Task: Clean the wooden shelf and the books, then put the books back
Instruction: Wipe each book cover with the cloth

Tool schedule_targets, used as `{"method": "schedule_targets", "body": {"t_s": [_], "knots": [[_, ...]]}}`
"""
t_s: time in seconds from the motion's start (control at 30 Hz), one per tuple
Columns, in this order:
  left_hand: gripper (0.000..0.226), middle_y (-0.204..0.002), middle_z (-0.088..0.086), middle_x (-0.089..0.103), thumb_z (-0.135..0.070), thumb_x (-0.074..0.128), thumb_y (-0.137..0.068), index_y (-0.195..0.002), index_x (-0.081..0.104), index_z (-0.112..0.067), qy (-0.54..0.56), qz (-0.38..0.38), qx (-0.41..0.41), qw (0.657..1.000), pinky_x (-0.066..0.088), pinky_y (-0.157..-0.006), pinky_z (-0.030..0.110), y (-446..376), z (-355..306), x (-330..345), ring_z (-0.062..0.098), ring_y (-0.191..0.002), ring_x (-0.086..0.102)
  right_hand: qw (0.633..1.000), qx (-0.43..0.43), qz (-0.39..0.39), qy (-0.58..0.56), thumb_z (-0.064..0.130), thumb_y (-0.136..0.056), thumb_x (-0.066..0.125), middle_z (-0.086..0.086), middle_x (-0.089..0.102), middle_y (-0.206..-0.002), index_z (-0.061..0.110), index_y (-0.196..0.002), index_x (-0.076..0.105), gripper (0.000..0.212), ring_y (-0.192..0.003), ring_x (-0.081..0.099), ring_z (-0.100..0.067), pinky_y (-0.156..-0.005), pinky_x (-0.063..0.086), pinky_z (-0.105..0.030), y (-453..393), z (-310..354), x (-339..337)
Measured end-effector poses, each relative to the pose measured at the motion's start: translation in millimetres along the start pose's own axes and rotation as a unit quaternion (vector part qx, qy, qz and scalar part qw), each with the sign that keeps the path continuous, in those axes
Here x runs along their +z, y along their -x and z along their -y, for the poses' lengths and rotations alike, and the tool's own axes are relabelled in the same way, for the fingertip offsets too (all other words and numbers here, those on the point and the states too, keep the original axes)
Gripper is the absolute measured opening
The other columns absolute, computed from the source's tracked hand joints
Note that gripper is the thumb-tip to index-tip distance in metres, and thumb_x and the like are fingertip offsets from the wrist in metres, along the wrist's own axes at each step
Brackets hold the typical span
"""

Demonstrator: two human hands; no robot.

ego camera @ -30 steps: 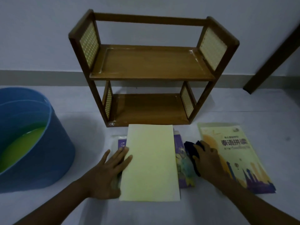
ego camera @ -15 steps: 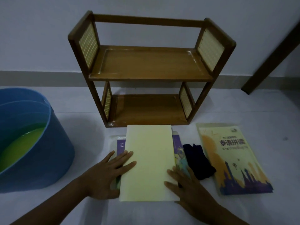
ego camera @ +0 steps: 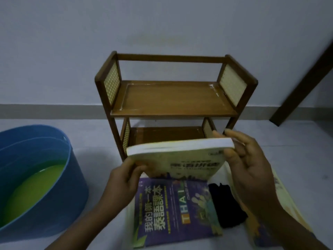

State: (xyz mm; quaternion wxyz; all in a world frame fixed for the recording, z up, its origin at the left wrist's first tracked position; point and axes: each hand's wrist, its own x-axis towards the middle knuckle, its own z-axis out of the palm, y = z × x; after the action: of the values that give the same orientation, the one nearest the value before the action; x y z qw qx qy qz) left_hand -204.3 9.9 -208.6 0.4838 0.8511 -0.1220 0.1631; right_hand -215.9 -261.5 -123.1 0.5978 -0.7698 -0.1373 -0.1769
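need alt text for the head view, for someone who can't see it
Two hands, left and right, hold a yellow book above the floor in front of an empty wooden shelf. A purple book and dark cloth lie below; a blue tub of greenish liquid stands left.

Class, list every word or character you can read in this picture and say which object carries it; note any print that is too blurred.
"我的第一本泰語課本": purple book on the floor.
"THAI": same purple cover.
Dark title on the lifted yellow book, held by left hand and right hand: too blurred.
Small print on both covers: unreadable.
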Motion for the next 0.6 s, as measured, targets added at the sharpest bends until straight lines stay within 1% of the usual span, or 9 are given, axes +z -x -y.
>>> {"method": "schedule_targets", "body": {"t_s": [0.1, 0.17, 0.23, 0.33, 0.4, 0.43, 0.5, 0.57, 0.6], "knots": [[0.014, -0.095, -0.026, 0.068, -0.026, 0.052, -0.089, -0.098, 0.060, -0.035, 0.040, 0.024, -0.028, 0.999, 0.053, -0.070, 0.010, -12, -7, -1, -0.004, -0.086, 0.067, 0.994, 0.059, -0.014, -0.086, 0.018, -0.087, 0.051, 0.022, 0.062, -0.122, 0.030, -0.122, 0.049, 0.037, -0.108, 0.062, 0.002, -0.075, 0.053, -0.013, 2, -3, 8], [0.010, -0.091, -0.013, 0.071, -0.035, 0.052, -0.092, -0.099, 0.059, -0.035, 0.023, 0.042, -0.051, 0.998, 0.058, -0.071, 0.021, -7, 1, 4, 0.002, -0.086, 0.068, 0.993, 0.099, -0.005, -0.069, 0.020, -0.086, 0.052, 0.020, 0.068, -0.111, 0.030, -0.117, 0.052, 0.033, -0.102, 0.065, -0.001, -0.074, 0.056, -0.017, 15, -26, 14], [0.012, -0.092, -0.011, 0.070, -0.037, 0.050, -0.093, -0.098, 0.059, -0.032, 0.011, 0.044, -0.078, 0.996, 0.059, -0.073, 0.027, 0, 10, 8, 0.003, -0.087, 0.068, 0.989, 0.140, 0.000, -0.046, 0.019, -0.088, 0.056, 0.017, 0.070, -0.107, 0.031, -0.114, 0.053, 0.028, -0.101, 0.066, -0.004, -0.075, 0.057, -0.021, 30, -58, 21], [0.021, -0.102, -0.028, 0.066, -0.032, 0.046, -0.090, -0.109, 0.051, -0.038, 0.040, 0.032, -0.123, 0.991, 0.055, -0.073, 0.013, 3, 9, 16, -0.006, -0.097, 0.063, 0.980, 0.201, 0.005, 0.006, 0.012, -0.093, 0.056, 0.021, 0.069, -0.106, 0.038, -0.112, 0.051, 0.033, -0.105, 0.063, 0.001, -0.077, 0.055, -0.017, 50, -96, 35], [0.025, -0.104, -0.045, 0.057, -0.031, 0.042, -0.091, -0.114, 0.044, -0.042, 0.072, 0.032, -0.153, 0.985, 0.049, -0.070, 0.005, 6, -3, 27, -0.016, -0.099, 0.057, 0.975, 0.217, -0.002, 0.043, 0.013, -0.095, 0.055, 0.021, 0.067, -0.106, 0.043, -0.109, 0.049, 0.034, -0.103, 0.061, 0.006, -0.079, 0.055, -0.017, 56, -108, 46], [0.025, -0.103, -0.047, 0.055, -0.030, 0.041, -0.093, -0.114, 0.041, -0.043, 0.086, 0.029, -0.166, 0.982, 0.047, -0.069, 0.002, 9, -9, 33, -0.019, -0.099, 0.055, 0.974, 0.219, -0.014, 0.051, 0.013, -0.095, 0.054, 0.019, 0.065, -0.107, 0.043, -0.109, 0.049, 0.033, -0.101, 0.060, 0.009, -0.080, 0.054, -0.015, 56, -110, 49], [0.020, -0.102, -0.035, 0.059, -0.033, 0.044, -0.095, -0.114, 0.039, -0.038, 0.105, 0.014, -0.184, 0.977, 0.044, -0.065, 0.000, 14, -25, 49, -0.015, -0.098, 0.055, 0.971, 0.226, -0.056, 0.056, 0.014, -0.097, 0.052, 0.015, 0.065, -0.108, 0.040, -0.112, 0.053, 0.031, -0.097, 0.059, 0.011, -0.080, 0.053, -0.014, 50, -106, 43], [0.035, -0.106, -0.025, 0.053, -0.044, 0.053, -0.092, -0.118, 0.036, -0.030, 0.127, 0.037, -0.187, 0.973, 0.047, -0.062, 0.006, 19, -44, 63, -0.009, -0.097, 0.056, 0.967, 0.226, -0.101, 0.059, 0.015, -0.097, 0.050, 0.011, 0.064, -0.113, 0.029, -0.125, 0.053, 0.031, -0.102, 0.059, 0.007, -0.084, 0.054, -0.017, 45, -96, 26], [0.040, -0.108, -0.024, 0.050, -0.042, 0.055, -0.090, -0.121, 0.033, -0.030, 0.138, 0.062, -0.194, 0.969, 0.049, -0.061, 0.009, 20, -55, 70, -0.007, -0.097, 0.057, 0.967, 0.216, -0.116, 0.068, 0.015, -0.097, 0.050, 0.014, 0.062, -0.115, 0.027, -0.130, 0.050, 0.035, -0.103, 0.058, 0.009, -0.082, 0.052, -0.012, 44, -91, 13]]}}
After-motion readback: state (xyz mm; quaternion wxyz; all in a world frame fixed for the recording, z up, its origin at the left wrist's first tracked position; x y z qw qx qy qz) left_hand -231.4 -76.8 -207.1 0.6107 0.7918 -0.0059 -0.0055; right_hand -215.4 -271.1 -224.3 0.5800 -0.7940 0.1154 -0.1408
